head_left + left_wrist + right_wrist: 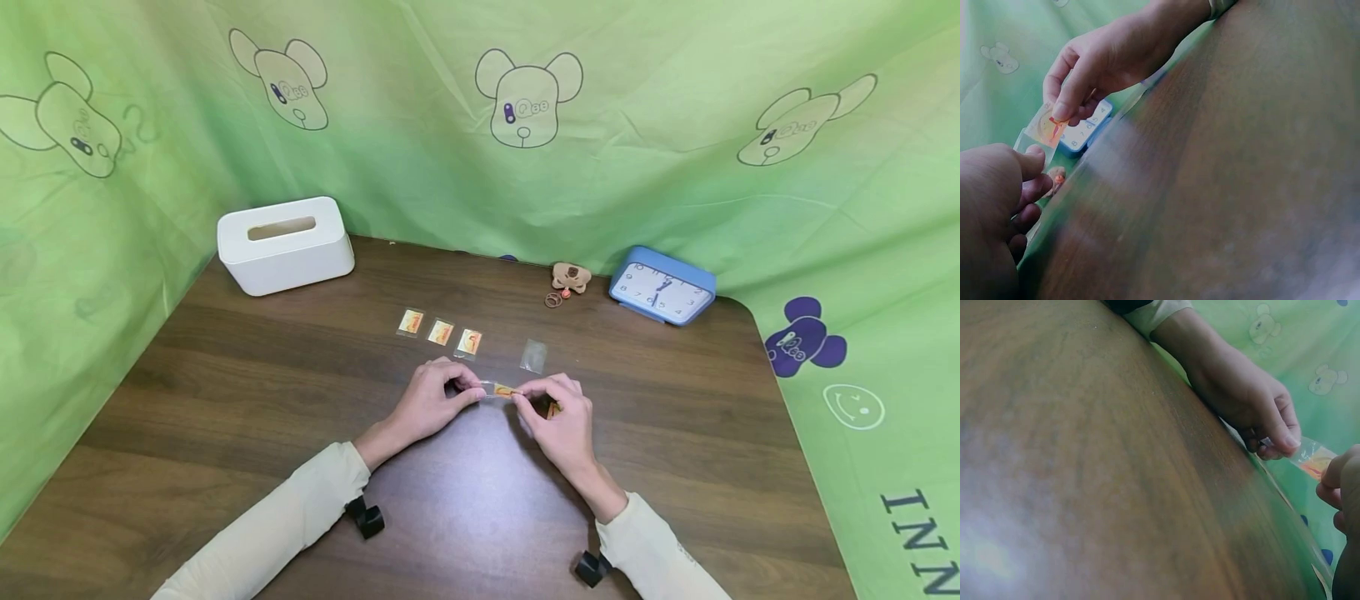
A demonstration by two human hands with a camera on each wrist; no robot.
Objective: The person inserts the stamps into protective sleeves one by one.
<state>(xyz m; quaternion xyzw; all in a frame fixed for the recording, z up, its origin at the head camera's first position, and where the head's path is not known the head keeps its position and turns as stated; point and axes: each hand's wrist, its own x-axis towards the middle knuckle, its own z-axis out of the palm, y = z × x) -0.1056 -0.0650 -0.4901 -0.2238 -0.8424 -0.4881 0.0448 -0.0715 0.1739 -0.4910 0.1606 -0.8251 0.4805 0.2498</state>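
Between the two hands, over the middle of the table, is a small clear plastic sleeve [488, 389] with a yellow-orange printed card [1046, 128] at its right end. My left hand [431, 398] pinches the sleeve's left end between thumb and fingers. At the other end my right hand [558, 421] pinches the card by its edge, and the card overlaps the sleeve in the left wrist view. Another orange piece [553, 409] shows by the right hand, mostly hidden behind it. Beyond the right hand a clear sleeve [533, 356] without a picture lies flat.
Three sleeved cards [440, 332] lie in a slanting row beyond the left hand. A white tissue box [288, 258] stands back left. Along the back right are a brown bear-shaped trinket [571, 277] with small rings [553, 300] and a blue clock [663, 286]. Green printed cloth surrounds the table.
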